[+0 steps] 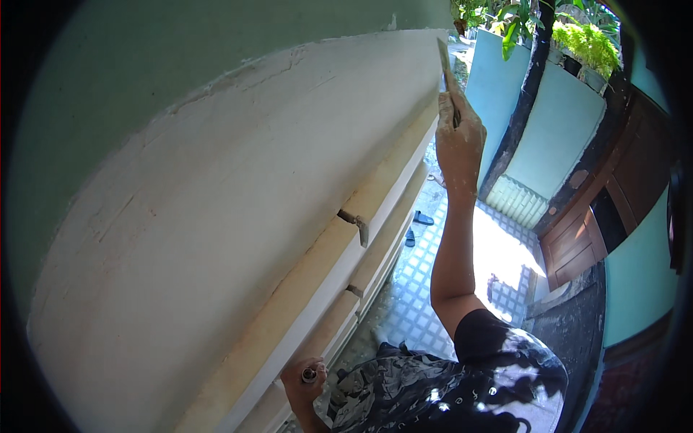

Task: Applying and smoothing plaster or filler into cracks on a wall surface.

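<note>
My right hand (459,141) is raised high and grips the handle of a flat putty knife (444,63), whose blade rests against the edge of the white plastered wall (216,216). The hand is smeared with pale filler. My left hand (304,380) is low by the cream frame (317,289), closed on a small round-ended object (309,374); what it is I cannot tell. Green paint (144,65) borders the white patch.
A metal hinge bracket (356,224) sticks out of the cream frame. Below lies a tiled floor (419,303) with dark sandals (422,218), a sunlit patch, a brown wooden door (585,231), pale blue panels (556,137), a dark trunk (527,94) and green plants (588,43).
</note>
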{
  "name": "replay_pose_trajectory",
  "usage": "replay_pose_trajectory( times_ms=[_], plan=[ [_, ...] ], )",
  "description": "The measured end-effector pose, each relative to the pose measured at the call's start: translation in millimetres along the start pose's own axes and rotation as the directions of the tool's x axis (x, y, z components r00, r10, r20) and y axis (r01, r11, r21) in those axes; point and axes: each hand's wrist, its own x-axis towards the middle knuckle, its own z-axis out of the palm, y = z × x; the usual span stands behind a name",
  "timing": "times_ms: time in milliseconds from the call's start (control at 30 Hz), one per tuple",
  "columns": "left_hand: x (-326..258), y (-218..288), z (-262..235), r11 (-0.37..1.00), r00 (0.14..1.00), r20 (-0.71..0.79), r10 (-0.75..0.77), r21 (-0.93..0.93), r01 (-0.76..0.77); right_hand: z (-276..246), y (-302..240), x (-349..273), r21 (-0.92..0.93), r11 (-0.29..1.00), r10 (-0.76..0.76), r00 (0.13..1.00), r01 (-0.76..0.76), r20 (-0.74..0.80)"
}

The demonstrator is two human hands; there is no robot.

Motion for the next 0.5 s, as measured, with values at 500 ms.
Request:
replay_pose_trajectory(
  times_ms=[500],
  plan=[
    [-0.6,-16.9,-5.1,0.999,0.999,-0.016,0.049,-0.013,-0.049,16.2,37.3,16.9,-0.049,0.994,-0.096,0.992,0.100,0.081]
  ],
)
